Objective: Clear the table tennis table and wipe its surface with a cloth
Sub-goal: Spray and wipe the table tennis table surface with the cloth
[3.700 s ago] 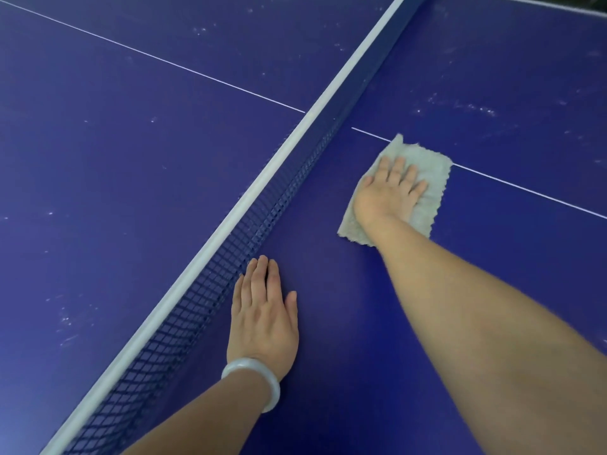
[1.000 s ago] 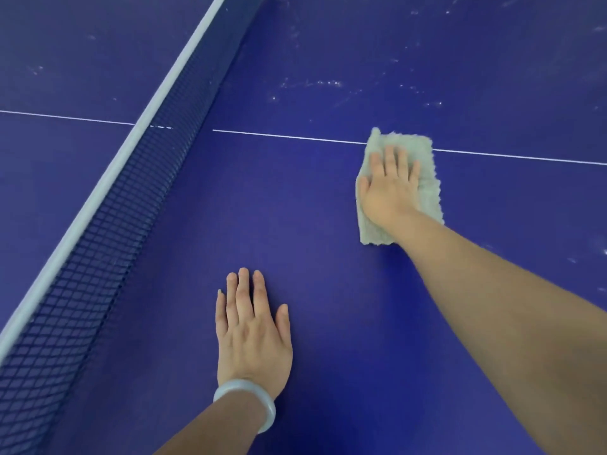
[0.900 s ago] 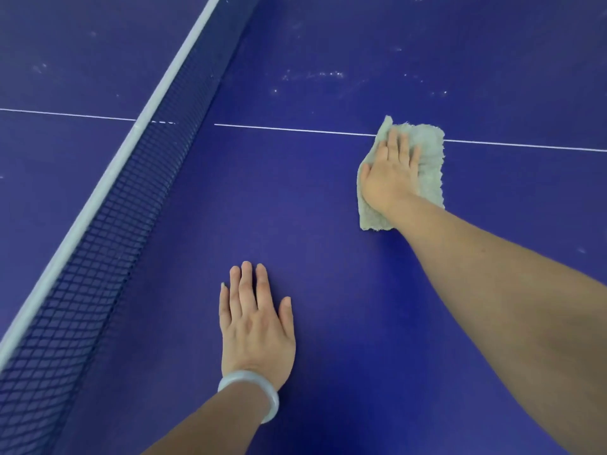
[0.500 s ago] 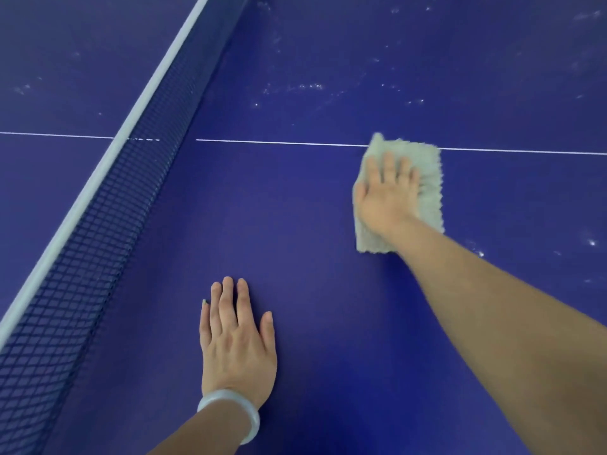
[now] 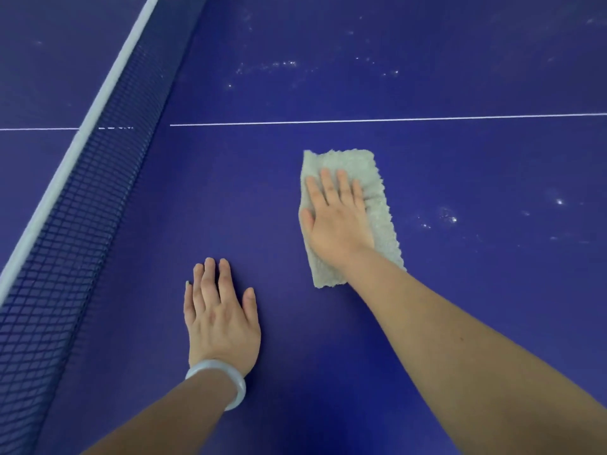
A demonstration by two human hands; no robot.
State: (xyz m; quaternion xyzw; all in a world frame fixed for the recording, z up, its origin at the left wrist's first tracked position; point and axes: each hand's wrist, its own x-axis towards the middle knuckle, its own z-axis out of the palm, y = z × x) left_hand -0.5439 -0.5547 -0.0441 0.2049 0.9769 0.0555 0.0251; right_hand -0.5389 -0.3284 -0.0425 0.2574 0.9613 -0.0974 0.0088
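Blue table (image 5: 460, 323) across the whole view, crossed from left to right in the upper half by a thin white line (image 5: 394, 120). Dark net (image 5: 82, 208) with a white top band, slanting from the top edge down to the lower left, left of both hands.

Right forearm in from the lower right corner, left forearm from the bottom edge.

Pale grey cloth (image 5: 382, 218), a long fuzzy rectangle, flat on the table right of centre. On the near side of the line and apart from it, well apart from the net. Directly under the right hand (image 5: 338, 221): palm and straight fingers (image 5: 326, 182) pressed flat on its left and middle part, fingertips short of the far edge, thumb along the left edge. Far end, right strip and near left corner bare around the hand.

Left hand (image 5: 220, 316) wide and flat, palm down on the bare table, fingers straight and close together, holding nothing. Nearer than the cloth and to its left, not touching it, between cloth and net. White bracelet (image 5: 226, 379) on the left wrist.

Small white specks (image 5: 450, 220) on the table right of the cloth, more beyond the line.
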